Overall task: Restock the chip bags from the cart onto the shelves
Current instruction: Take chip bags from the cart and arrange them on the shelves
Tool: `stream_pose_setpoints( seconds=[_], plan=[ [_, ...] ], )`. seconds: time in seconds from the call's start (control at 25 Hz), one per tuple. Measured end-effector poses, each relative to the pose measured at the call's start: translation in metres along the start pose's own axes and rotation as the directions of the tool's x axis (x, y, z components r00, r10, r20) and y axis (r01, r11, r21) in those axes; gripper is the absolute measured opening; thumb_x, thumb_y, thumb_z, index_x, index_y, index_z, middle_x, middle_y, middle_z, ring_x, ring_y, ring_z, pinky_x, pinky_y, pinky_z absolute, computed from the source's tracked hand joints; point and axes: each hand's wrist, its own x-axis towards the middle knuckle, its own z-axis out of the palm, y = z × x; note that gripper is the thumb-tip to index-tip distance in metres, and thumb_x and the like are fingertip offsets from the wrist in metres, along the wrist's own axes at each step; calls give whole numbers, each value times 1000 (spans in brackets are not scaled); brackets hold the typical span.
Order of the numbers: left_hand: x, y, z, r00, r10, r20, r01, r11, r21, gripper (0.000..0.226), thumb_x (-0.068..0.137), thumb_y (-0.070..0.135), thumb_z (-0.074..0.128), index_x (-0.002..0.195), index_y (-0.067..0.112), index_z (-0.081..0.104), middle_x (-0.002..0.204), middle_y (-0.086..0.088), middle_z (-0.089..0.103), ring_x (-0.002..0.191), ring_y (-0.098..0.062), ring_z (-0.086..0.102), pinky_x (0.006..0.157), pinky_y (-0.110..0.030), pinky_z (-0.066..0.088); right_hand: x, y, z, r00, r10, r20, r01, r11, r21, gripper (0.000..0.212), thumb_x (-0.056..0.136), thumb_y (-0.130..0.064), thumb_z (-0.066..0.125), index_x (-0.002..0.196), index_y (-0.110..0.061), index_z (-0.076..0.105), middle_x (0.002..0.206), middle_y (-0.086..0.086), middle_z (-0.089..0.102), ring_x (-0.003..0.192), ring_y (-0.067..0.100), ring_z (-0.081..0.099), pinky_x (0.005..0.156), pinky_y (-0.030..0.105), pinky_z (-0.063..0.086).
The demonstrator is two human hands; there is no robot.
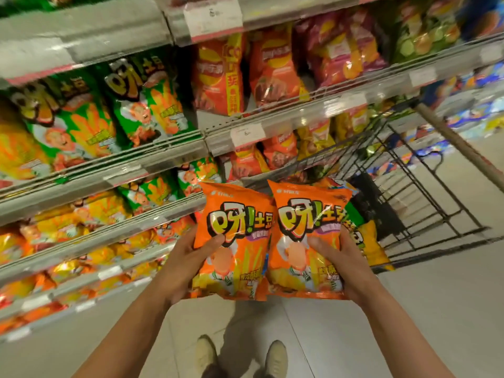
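- Chip bags: two orange ones are held up side by side in the head view, their edges touching in the middle.
- The left hand [188, 264] grips the left orange bag [234, 241] from its outer side, thumb curled over the front.
- The right hand [346, 266] grips the right orange bag [305, 241] the same way, thumb on the front.
- The two hands are apart, one bag in each.
- Behind the right hand stands the black wire cart [409, 192]; a green and yellow bag [368, 241] in it shows just beside the right orange bag.
- To the left of and above the hands run the shelves [109, 170], filled with green, orange and red bags.
- Below the hands are the grey floor [409, 309] and two light shoes [207, 353].
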Motion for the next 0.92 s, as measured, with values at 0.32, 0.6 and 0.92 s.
stream_pose_setpoints(
  seconds=[0.32,0.6,0.92],
  plan=[
    [-68,12,-46,972,13,-235,-34,996,-85,41,86,38,73,126,30,66,117,-9,75,103,-34,74,74,-45,62,10,-15,75,982,-119,147,139,981,-133,63,67,-43,89,123,-42,61,115,-6,77,107,19,74,90,46,60],
    [-177,10,-143,899,106,-425,-171,978,-116,41,79,45,75,116,29,71,111,-10,77,95,-34,76,64,-41,61,-31,-2,210,920,-187,345,260,949,-180,61,66,-45,92,119,-51,61,113,-16,76,103,6,73,89,42,57],
    [-353,-8,-314,770,212,-602,-347,931,-116,37,84,45,71,117,26,71,114,-14,75,101,-36,74,72,-45,61,-135,35,422,790,-274,548,442,875,-200,59,63,-53,84,118,-45,64,111,-11,78,99,10,75,79,31,55]
  ],
)
